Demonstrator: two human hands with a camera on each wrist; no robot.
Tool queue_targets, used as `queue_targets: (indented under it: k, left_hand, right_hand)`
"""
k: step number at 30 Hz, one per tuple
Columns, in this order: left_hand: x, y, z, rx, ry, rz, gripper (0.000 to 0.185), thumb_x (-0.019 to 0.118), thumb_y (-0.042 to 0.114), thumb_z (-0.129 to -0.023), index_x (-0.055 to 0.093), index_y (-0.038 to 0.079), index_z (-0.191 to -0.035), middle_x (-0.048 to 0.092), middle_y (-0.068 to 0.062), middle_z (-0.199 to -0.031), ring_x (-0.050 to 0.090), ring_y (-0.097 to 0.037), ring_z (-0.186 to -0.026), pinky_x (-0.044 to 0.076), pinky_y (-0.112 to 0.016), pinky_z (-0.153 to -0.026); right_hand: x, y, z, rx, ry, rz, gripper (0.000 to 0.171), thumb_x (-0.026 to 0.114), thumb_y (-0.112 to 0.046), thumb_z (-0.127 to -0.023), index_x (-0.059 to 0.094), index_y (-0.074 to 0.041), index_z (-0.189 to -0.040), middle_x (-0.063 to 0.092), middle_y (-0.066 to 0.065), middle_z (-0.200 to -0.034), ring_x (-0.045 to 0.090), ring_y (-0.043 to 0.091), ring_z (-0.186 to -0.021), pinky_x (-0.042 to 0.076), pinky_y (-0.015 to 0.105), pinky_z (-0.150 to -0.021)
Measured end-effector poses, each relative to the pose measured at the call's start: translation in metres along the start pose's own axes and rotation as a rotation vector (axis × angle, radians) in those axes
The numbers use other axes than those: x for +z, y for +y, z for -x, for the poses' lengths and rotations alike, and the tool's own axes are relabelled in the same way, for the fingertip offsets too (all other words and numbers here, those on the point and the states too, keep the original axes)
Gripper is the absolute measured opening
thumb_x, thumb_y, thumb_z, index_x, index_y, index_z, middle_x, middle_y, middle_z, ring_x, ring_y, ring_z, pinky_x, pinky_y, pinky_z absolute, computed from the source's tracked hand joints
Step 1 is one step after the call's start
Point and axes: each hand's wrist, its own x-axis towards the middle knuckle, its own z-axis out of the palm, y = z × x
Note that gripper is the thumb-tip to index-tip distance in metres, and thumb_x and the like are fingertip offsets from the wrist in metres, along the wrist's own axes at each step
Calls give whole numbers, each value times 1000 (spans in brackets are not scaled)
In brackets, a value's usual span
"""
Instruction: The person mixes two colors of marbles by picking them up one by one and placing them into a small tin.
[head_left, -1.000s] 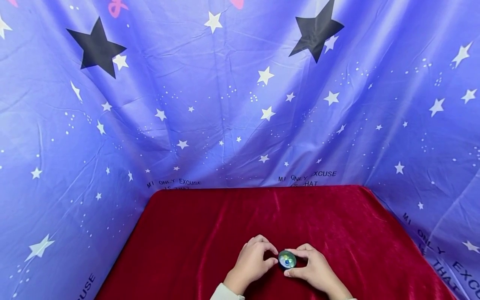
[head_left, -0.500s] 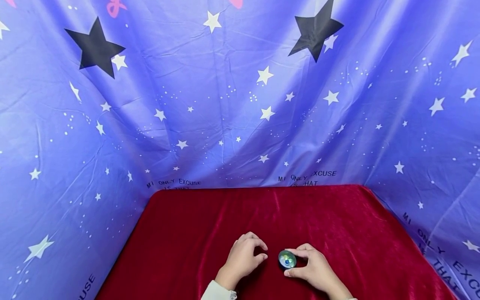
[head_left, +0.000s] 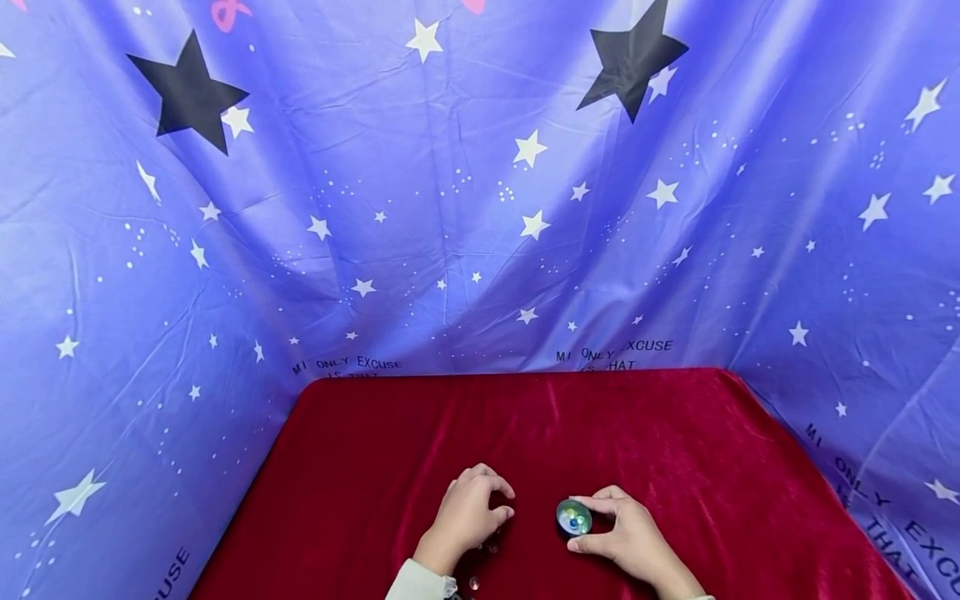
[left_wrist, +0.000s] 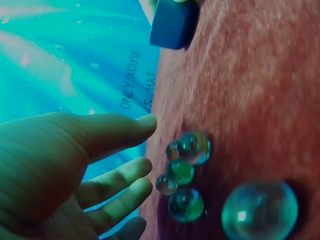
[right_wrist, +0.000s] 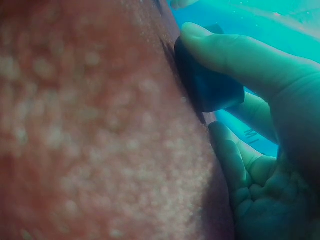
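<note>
My right hand [head_left: 630,537] grips a small dark cup [right_wrist: 215,90] between thumb and fingers, low on the red cloth. Shiny marbles [head_left: 575,521] in blue and green tints fill the cup as seen from above. To the cup's left, my left hand [head_left: 467,512] is held with its fingers loosely bent and nothing between them. Beside its fingertips in the left wrist view, several clear glass marbles [left_wrist: 186,205] lie clustered on the cloth, some with green inside. A large-looking clear marble [left_wrist: 260,212] sits nearer that camera.
Red velvet cloth [head_left: 375,442] covers the table. A blue-purple curtain [head_left: 450,208] printed with stars and lettering hangs behind it and along both sides.
My left hand has drawn away from the cup to the left, and loose marbles now show beside its wrist. The right hand and the cup have stayed in place.
</note>
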Motion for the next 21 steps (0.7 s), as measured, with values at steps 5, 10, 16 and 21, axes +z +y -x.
queue_targets:
  k: [5, 10, 16, 21]
  left_hand:
    - [-2, -7, 2, -12, 4, -12, 15, 85, 23, -79, 79, 28, -92, 65, 11, -102, 63, -17, -100, 48, -38, -82]
    - [-3, -12, 5, -28, 12, -11, 14, 82, 18, -80, 79, 28, -91, 65, 12, -101, 63, -18, -100, 48, -40, -83]
    - [-3, -16, 9, -50, 12, -4, 16, 81, 16, -80, 78, 28, -90, 65, 12, -100, 64, -19, -101, 49, -43, -84]
    - [-5, -19, 11, -52, 14, 4, 14, 82, 18, -80, 78, 27, -90, 65, 11, -99, 64, -18, -100, 50, -43, -84]
  right_hand:
    - [0, 0, 0, 8, -6, 12, 61, 98, -43, -62, 77, -32, -118, 60, -8, -102, 55, 3, -98, 46, 22, -88]
    - [0, -1, 0, 8, -2, 17, 61, 98, -43, -62, 78, -32, -118, 60, -8, -102, 55, 4, -98, 46, 22, -88]
    - [1, 0, 0, 1, 0, 18, 61, 98, -44, -62, 77, -33, -118, 60, -8, -102, 55, 3, -98, 46, 22, -88]
    - [0, -1, 0, -3, 2, 12, 60, 98, -44, -62, 78, -33, -118, 61, -8, -101, 55, 3, -97, 46, 22, -87]
